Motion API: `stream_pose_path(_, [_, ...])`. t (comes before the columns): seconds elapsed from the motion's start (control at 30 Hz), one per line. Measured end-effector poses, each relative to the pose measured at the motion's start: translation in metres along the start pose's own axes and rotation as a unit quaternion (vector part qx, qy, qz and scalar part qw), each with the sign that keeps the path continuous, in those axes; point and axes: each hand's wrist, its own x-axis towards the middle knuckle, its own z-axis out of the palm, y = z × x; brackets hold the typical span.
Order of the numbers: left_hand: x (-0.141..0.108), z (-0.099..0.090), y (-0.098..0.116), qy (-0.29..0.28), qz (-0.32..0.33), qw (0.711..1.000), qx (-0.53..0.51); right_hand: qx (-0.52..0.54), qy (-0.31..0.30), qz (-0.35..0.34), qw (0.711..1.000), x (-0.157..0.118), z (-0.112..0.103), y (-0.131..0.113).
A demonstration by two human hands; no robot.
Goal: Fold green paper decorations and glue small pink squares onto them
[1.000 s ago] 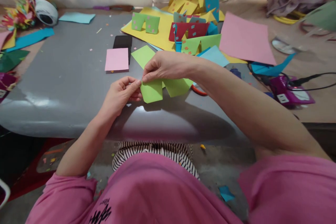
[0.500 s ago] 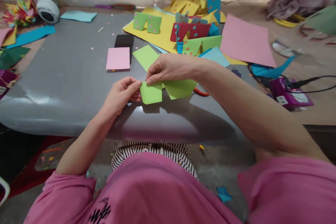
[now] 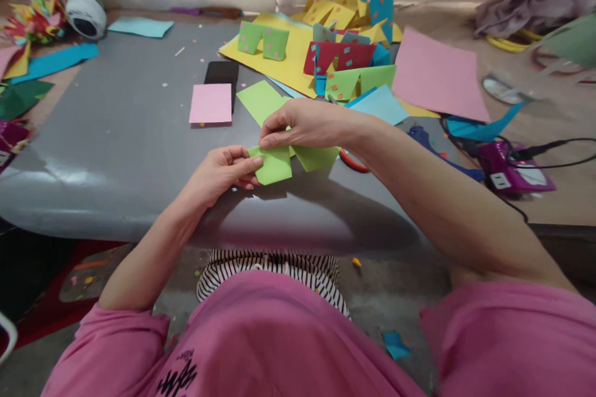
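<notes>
green paper [image 3: 275,167] is pinched at its edges by both hands [image 3: 226,173] [image 3: 302,124], gray tabletop [image 3: 125,118] stretching out leftward.

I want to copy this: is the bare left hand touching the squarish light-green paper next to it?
Touching. The head view shows the bare left hand with its thumb laid over the left edge of the squarish light-green paper, covering part of it.

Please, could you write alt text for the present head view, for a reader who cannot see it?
A person's left hand and right hand hold green paper over a gray table. Beyond them are dotted paper pieces and a pink paper square.
</notes>
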Motion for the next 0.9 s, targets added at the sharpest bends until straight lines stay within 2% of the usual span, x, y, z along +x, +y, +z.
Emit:
stream_pose_path(0.2, [0.001,-0.002,-0.003,-0.011,0.021,1.0,-0.012,0.006,0.015,-0.011,1.0,0.0,0.003,0.003])
stream_pose_path(0.4, [0.001,-0.005,-0.006,-0.056,0.058,0.997,0.021,0.016,0.04,-0.019,0.999,-0.002,0.005,0.007])
stream_pose_path(0.6, [0.0,-0.003,-0.003,-0.025,0.058,0.997,0.045,0.034,0.038,-0.024,0.998,-0.003,0.009,0.011])
stream_pose_path(0.7, [-0.001,-0.002,0.001,-0.011,0.085,0.993,0.077,0.039,0.022,-0.034,0.998,-0.005,0.011,0.009])
stream_pose_path(0.8, [-0.003,-0.003,0.003,-0.011,0.125,0.986,0.108,0.035,0.012,-0.036,0.999,-0.006,0.014,0.007])
stream_pose_path(0.9, [-0.003,-0.004,0.003,-0.022,0.125,0.987,0.1,0.044,0.004,-0.043,0.998,-0.008,0.016,0.006])
